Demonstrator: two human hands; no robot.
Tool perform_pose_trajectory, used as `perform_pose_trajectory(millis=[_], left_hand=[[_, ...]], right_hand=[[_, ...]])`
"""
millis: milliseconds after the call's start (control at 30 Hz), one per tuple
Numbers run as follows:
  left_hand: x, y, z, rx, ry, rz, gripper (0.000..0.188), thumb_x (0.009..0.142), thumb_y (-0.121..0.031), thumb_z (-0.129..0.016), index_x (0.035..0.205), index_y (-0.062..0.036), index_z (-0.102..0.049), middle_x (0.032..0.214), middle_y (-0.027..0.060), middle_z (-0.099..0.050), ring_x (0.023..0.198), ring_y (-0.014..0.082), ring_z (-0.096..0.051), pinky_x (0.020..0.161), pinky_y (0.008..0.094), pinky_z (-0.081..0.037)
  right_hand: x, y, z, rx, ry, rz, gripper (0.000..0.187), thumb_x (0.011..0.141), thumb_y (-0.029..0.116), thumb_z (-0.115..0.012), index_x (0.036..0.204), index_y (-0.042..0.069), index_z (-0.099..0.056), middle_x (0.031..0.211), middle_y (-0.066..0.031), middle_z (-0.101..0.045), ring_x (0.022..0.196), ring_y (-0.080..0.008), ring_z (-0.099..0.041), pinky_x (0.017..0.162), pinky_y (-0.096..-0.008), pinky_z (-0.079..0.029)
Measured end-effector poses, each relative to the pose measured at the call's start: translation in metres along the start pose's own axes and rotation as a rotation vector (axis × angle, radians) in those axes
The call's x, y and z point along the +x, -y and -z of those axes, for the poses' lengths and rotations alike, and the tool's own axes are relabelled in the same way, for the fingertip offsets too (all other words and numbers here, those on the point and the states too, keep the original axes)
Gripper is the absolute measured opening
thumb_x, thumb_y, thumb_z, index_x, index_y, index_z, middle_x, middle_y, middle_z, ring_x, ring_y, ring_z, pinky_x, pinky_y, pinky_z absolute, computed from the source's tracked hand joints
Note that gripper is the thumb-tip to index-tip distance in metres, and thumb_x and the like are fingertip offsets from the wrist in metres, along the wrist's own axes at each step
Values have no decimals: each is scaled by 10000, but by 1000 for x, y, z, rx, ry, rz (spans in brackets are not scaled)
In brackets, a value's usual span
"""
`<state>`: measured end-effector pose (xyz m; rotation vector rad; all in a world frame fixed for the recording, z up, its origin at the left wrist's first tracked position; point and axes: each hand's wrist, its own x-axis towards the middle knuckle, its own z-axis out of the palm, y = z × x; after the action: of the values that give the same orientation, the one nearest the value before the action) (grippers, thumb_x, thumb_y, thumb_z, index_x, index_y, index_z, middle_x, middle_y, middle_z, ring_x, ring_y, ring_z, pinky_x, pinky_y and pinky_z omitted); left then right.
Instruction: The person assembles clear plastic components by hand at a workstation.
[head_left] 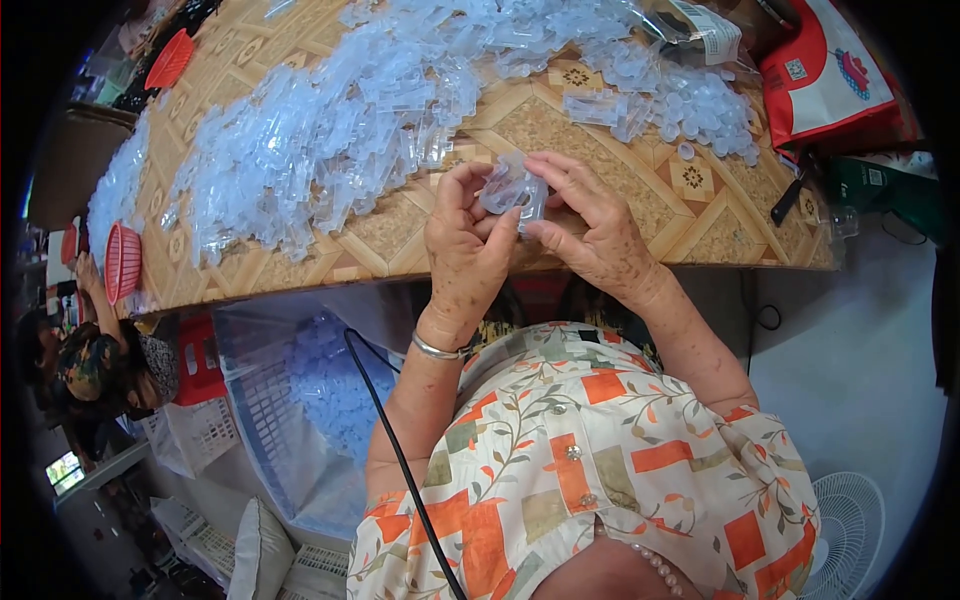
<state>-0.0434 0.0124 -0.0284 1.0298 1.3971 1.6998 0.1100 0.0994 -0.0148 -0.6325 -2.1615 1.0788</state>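
Here both hands meet over the table's [690, 215] near edge: the left hand [468, 250] and right hand [590, 225] pinch one clear plastic piece [512, 190] between their fingers, close to the big pile of clear plastic parts [330, 130], so more stay within reach.

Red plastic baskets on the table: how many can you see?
2. One red basket sits at the table's far left corner; the other red basket is at its near left edge. More may be hidden beyond the picture's rim.
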Motion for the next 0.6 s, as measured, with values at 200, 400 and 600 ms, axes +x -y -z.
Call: perform_pose_trajectory(millis=[200,400,600], left_hand=[[-3,-18,-6,-342,52,81,350,955,22,-623,1280,-7,-498,1401,158,-524,1181,196,-616,911,304,-596],[-5,-32,-12,-542,91,152,328,1011,-121,-618,1320,-41,-540,1378,125,-563,1215,183,-596,943,341,-564],[-8,-30,-9,-683,201,333,565,957,-79,-679,1461,27,-447,1405,140,-569,1252,209,-589,1000,359,-540]], right_hand=[[-7,5,18,-67,36,115,700,820,157,-783,1454,44,-507,1481,-144,-490,1308,-307,-550,1036,-388,-492],[-10,22,31,-102,-32,217,758,718,59,-801,1428,67,-533,1460,-143,-516,1315,-326,-544,1088,-410,-460],[-13,27,34,-145,-90,232,772,676,34,-805,1402,61,-544,1429,-139,-538,1295,-322,-556,1066,-411,-485]])
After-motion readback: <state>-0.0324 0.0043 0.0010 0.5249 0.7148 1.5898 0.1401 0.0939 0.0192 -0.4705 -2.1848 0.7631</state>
